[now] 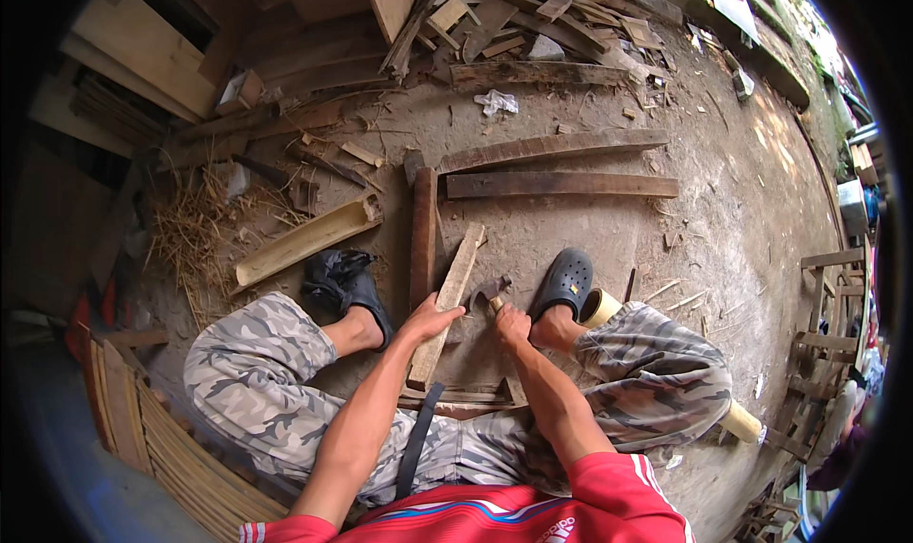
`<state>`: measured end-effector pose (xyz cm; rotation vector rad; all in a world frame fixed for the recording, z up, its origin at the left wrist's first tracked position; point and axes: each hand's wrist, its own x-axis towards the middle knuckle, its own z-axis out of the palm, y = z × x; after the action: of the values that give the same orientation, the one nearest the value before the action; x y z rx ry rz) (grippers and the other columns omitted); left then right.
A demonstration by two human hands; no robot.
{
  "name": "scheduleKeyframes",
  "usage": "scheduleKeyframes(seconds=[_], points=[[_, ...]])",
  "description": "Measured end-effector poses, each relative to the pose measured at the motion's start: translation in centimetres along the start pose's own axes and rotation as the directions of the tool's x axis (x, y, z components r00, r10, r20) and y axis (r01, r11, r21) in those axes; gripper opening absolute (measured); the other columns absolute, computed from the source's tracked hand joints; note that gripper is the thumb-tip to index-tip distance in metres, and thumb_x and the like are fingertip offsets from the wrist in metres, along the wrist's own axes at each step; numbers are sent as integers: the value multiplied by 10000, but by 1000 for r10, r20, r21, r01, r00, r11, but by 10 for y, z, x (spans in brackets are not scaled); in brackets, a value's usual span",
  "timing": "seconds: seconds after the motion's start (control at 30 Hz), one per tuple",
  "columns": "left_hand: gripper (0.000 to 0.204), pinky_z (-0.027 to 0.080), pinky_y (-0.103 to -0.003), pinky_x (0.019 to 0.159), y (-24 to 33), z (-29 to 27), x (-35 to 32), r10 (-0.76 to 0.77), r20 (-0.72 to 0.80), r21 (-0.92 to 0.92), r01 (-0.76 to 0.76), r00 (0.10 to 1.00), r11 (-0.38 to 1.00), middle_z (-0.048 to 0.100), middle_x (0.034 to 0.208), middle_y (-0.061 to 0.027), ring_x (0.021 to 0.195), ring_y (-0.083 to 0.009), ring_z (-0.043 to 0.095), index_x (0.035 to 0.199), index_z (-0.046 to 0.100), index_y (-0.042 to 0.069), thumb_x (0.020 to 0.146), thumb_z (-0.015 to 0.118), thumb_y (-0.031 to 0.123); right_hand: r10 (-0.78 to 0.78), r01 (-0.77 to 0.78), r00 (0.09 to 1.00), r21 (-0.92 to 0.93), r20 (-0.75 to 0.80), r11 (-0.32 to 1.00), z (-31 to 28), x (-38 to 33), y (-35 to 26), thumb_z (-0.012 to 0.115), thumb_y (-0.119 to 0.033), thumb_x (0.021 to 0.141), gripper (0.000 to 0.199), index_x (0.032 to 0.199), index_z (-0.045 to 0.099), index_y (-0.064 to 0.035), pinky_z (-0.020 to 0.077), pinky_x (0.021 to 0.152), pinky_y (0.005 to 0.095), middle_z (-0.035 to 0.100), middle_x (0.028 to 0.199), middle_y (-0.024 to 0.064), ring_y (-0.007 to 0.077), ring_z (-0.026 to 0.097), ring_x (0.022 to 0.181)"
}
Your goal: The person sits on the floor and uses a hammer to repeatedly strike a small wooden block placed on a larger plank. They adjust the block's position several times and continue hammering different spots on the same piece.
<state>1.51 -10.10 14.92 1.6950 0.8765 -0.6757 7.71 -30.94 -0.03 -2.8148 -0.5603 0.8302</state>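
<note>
My left hand is wrapped round the middle of a pale, rough wooden board, which slants between my feet. In my right hand is a hammer, gripped by its handle close to the head. The hammer head sits just right of the board, a small gap away from it. Left of the board lies a dark timber. Its near end is hidden behind my left hand and the board.
Two dark beams lie ahead. A split bamboo piece and a straw heap are at left. My clogs flank the board. Scrap wood is piled at the back; a wooden frame stands at right.
</note>
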Motion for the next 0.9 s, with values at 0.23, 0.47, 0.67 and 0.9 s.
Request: scheduleKeyframes(seconds=[0.23, 0.47, 0.67, 0.9], points=[[661, 465, -387, 960, 35, -11, 4, -62, -17, 263, 64, 998, 963, 632, 1245, -203, 1152, -320, 608, 1286, 596, 63, 743, 700, 425, 250, -268, 963, 373, 98, 888, -51, -12, -26, 559, -375, 888, 483, 1143, 490, 30, 542, 726, 500, 673, 942, 257, 363, 691, 862], [640, 456, -393, 983, 31, -18, 5, -73, -76, 363, 95, 994, 927, 622, 1274, -174, 1195, -332, 581, 1317, 581, 131, 759, 662, 435, 234, -121, 972, 897, 20, 426, -138, 1, -48, 512, -467, 985, 470, 1005, 541, 1, 457, 400, 331, 515, 628, 47, 164, 550, 447], [848, 401, -423, 1084, 33, -13, -14, -150, -56, 356, 160, 987, 921, 516, 1402, -198, 1303, -359, 485, 1486, 371, 124, 777, 681, 472, 206, 7, 959, 739, -197, 674, -172, 11, -70, 486, -434, 994, 461, 991, 570, 19, 489, 572, 474, 623, 682, 234, 376, 645, 612], [909, 395, -407, 1090, 26, -12, -16, -136, -51, 334, 145, 989, 931, 515, 1387, -233, 1288, -368, 496, 1519, 302, 124, 773, 703, 453, 195, -208, 978, 500, 78, 840, -103, 16, -35, 511, -432, 953, 545, 1013, 597, 103, 510, 786, 537, 640, 891, 363, 503, 643, 878]])
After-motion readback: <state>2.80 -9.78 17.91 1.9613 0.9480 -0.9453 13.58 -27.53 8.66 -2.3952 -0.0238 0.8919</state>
